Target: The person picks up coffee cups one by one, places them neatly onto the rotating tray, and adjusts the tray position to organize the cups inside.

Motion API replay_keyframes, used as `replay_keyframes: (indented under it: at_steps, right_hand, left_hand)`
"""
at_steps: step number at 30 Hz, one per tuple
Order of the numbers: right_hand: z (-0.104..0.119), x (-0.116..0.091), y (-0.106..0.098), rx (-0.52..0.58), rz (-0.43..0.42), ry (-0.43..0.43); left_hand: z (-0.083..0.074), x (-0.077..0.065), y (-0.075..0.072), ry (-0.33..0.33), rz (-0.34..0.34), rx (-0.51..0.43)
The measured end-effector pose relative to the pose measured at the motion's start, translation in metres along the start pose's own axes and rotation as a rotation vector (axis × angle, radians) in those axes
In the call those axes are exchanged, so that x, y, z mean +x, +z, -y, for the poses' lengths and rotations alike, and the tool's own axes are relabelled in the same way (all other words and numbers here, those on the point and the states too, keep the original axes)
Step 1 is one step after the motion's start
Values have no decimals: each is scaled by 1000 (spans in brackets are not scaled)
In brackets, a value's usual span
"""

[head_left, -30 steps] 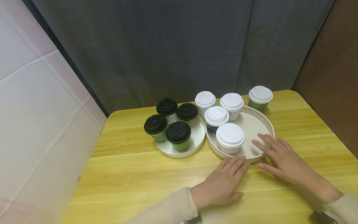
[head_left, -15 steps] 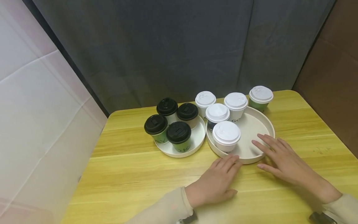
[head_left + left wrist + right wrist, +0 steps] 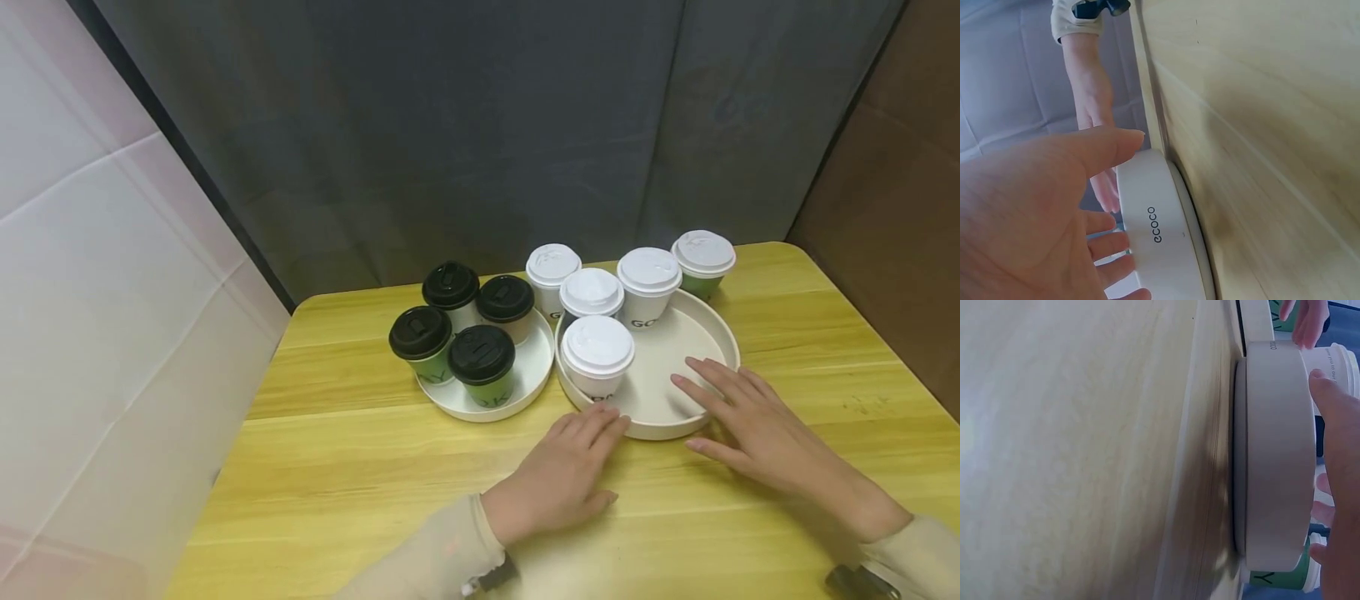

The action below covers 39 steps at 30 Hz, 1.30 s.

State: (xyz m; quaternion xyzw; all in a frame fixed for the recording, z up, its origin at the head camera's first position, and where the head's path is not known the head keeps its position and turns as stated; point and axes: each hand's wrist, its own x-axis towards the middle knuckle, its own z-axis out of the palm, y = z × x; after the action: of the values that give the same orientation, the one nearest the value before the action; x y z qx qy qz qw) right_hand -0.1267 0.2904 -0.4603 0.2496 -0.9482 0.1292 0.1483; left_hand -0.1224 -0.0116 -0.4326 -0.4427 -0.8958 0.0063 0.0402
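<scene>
The left hand (image 3: 558, 479) stretches its fingers, thumb apart, to the near rim of the cream tray (image 3: 675, 367) on the yellow table (image 3: 315, 483); the right hand (image 3: 761, 425) spreads its fingers over the right rim; only the left wrist view shows the tray's "ecoco" lettering (image 3: 1154, 225) whole; the right wrist view cuts off the right hand; I can't tell how firmly either presses

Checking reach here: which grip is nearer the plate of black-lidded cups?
Left. The left grip is just front-right of the plate; the right grip is farther right, at the front-right rim of the larger tray.
</scene>
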Motion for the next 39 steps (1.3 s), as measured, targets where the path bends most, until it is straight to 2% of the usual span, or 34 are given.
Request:
replay_keyframes:
  at_steps: [10,31,39]
  right_hand:
    - [3,2,2,-7,1,-11]
    - [9,4,5,-1,0,-26]
    - [11,5,9,-8,-3,-42]
  left_hand:
    - [9,0,0,-33,4,-25]
    - [22,-3,0,-43,-26,-21]
    - [25,-4,2,-104,-38,-21]
